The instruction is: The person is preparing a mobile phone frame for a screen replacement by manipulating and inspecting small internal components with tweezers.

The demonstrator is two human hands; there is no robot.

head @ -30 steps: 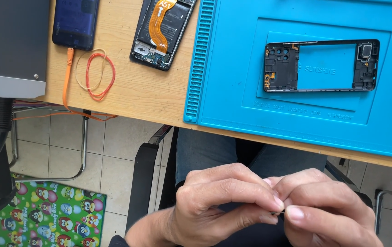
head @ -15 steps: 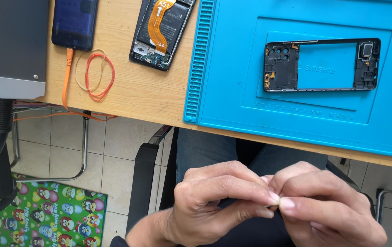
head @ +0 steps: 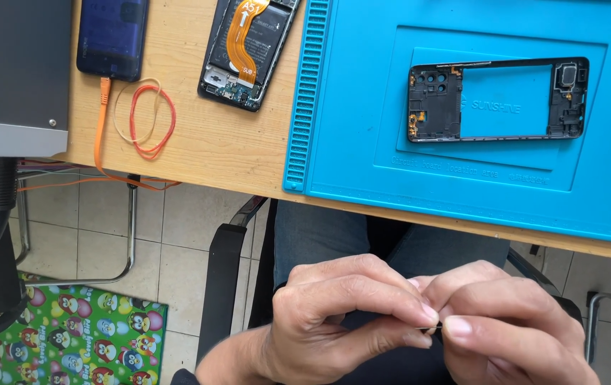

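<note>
My left hand (head: 341, 321) and my right hand (head: 512, 328) meet over my lap, below the table edge. Their fingertips pinch a tiny thin part (head: 431, 329) between them; only a sliver of it shows, so its kind stays unclear. On the blue work mat (head: 348, 128) above lies a black phone frame (head: 498, 98), empty in the middle. An opened phone body (head: 247, 50) with an orange flex cable rests on the wooden table (head: 198, 142), left of the mat.
A dark blue phone (head: 111, 36) with an orange cable (head: 100, 121) lies at the table's left. Rubber bands (head: 150, 117) sit beside it. A grey box (head: 13, 71) fills the far left. Chair arm (head: 220, 285) and a patterned green floor mat (head: 55, 335) below.
Both hands have shifted slightly and the fingertips have closed tighter on the small part. Nothing on the table has moved.
</note>
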